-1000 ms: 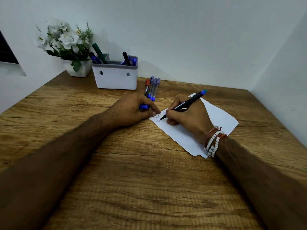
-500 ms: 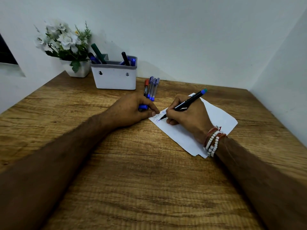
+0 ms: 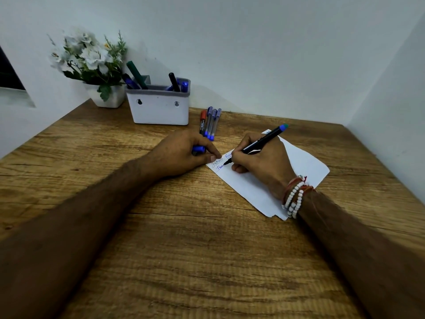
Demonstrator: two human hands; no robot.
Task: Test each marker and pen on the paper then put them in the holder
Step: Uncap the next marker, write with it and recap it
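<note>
Writing with a black marker [image 3: 257, 145] on the paper [image 3: 299, 164] while the cap is held aside.
Right hand [image 3: 259, 162]: fingers clamped on the marker, tip touching the paper near blue scribbles. Left hand [image 3: 184, 155]: fingers closed around a blue cap [image 3: 199, 148], one fingertip pressing the paper's corner. Four untested pens [image 3: 209, 122] lie on the worktop [image 3: 184, 226] just beside the white holder [image 3: 158, 109], which already contains several markers; a flower pot [image 3: 108, 97] stands to its left.
</note>
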